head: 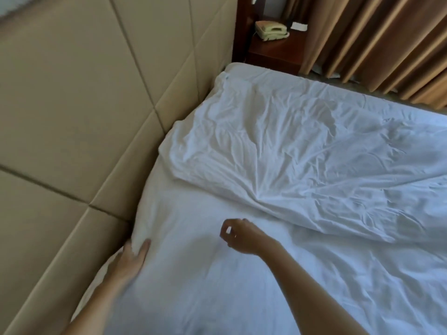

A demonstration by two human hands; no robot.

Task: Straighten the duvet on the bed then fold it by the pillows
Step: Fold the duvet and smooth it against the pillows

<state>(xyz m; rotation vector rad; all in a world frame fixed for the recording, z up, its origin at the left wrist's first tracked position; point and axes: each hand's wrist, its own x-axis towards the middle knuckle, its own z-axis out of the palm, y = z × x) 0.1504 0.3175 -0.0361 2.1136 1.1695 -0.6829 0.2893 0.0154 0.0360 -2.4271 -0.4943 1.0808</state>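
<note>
At bed head, by padded headboard [79,122]: status entry.
- Duvet [302,151]: white, found spread across bed [232,66], much creased; near edge bunched into a diagonal ridge w/ creases fanning from one gathered point. Straightening judged only partly done; fold by pillows not yet made.
- Pillow [174,228]: white, lay betw. headboard and duvet edge, partly under both arms.
- Left hand [133,256]: grip was closed around pillow corner next to headboard, thumb and fingers pinching fabric.
- Right hand [238,236]: grip was loose, fingers lightly curled, nothing held; hovered over pillow just short of duvet ridge.
- Nightstand [273,50] w/ phone [272,31] and curtain [377,37] noted beyond far side.
- Left to do, est.: creases smoothed, top edge squared, then folded back.
</note>
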